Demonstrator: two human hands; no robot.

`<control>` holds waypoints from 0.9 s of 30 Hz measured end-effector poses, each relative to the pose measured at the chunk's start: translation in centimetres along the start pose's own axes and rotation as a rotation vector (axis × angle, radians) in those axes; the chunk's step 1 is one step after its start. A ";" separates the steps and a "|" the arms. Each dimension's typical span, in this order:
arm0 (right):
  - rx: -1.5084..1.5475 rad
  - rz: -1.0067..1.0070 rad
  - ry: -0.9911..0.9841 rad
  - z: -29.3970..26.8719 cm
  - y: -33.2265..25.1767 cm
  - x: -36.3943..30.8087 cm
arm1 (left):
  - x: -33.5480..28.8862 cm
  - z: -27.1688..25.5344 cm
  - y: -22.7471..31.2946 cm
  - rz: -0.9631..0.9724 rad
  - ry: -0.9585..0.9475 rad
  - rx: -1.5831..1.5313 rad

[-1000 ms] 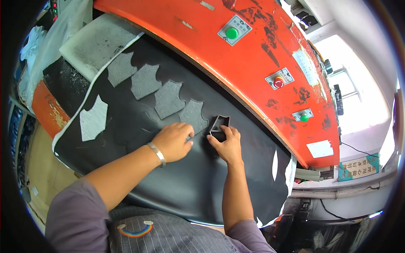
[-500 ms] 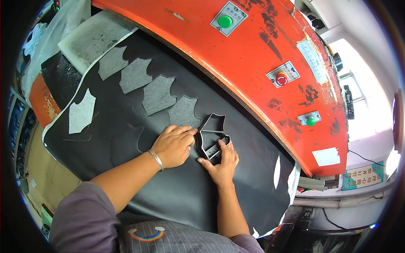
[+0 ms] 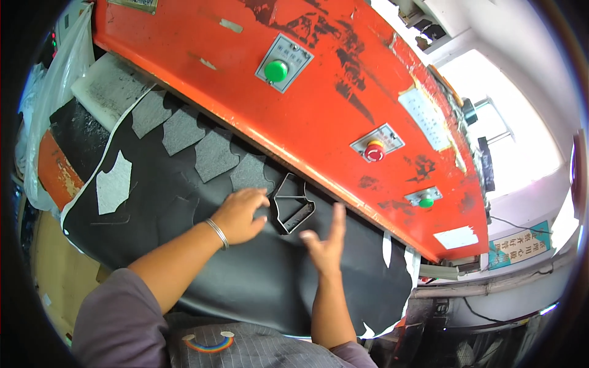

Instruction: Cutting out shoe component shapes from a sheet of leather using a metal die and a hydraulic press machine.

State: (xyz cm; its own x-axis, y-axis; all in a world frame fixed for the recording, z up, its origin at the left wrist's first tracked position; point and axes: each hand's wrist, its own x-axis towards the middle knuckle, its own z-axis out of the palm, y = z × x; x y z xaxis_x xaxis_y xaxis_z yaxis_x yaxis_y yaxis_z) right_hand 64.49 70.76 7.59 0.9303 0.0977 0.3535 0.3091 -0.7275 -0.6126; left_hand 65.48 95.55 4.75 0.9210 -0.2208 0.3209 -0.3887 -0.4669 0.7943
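Note:
A black metal cutting die (image 3: 298,218), a shaped frame with a crossbar, stands on the black leather-like sheet (image 3: 257,276). My left hand (image 3: 241,214) hovers just left of the die, its fingers bent but apart from the thumb, with nothing in it. To the die's right, my right hand (image 3: 326,245) is raised off the sheet, thumb and fingers spread and holding nothing. Beyond my left hand runs a row of several grey cut-out shapes; the nearest grey piece (image 3: 250,174) is close to the die. A lighter grey piece (image 3: 115,184) lies apart at the left.
An orange machine beam (image 3: 245,104) crosses the far side, overhanging the sheet's far edge. It carries a green button (image 3: 276,71), a red stop button (image 3: 374,151) and another green button (image 3: 426,202). A whitish slab (image 3: 113,89) sits at the far left.
Both hands have come off the cutting die, the left drawing leftward and the right lifting away. The view has shifted, and the orange beam now covers the far tips of the grey pieces.

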 end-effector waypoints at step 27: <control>0.218 0.397 -0.590 -2.7 -4.2 -1.0 | 3.2 -0.6 4.3 -0.433 -0.827 -0.371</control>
State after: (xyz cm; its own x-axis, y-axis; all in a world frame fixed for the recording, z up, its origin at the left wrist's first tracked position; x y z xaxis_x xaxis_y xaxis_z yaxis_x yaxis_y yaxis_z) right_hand 61.77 71.85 11.76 0.9124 0.2489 -0.3248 -0.0973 -0.6390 -0.7630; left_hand 66.80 93.33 9.46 0.6193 -0.6866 -0.3808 0.1379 -0.3823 0.9137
